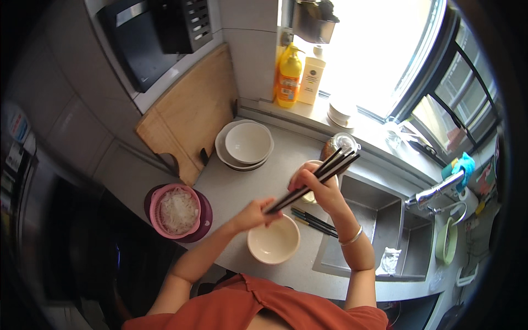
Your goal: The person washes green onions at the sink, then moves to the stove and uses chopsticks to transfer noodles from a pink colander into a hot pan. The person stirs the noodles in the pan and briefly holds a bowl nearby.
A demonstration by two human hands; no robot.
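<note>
A bundle of dark chopsticks [293, 195] slants across the middle, above the countertop. My left hand [256, 213] grips its lower end, while my right hand [316, 188], a silver bangle on that wrist, is closed around it higher up. Under my left hand sits a cream bowl [274, 243] with nothing visible in it. Several more dark chopsticks [315, 222] lie on the counter between that bowl and the sink. Behind my right hand another pale bowl [308, 198] is mostly hidden. A lidded glass jar [345, 143] stands just beyond the chopsticks' upper tips.
A pink colander [155, 214] with shredded white food stands at left. White bowls [247, 142] are stacked near a leaning wooden cutting board [194, 107]. At right is a steel sink [359, 198] with a faucet [433, 189]. Bottles [289, 78] line the windowsill [280, 108].
</note>
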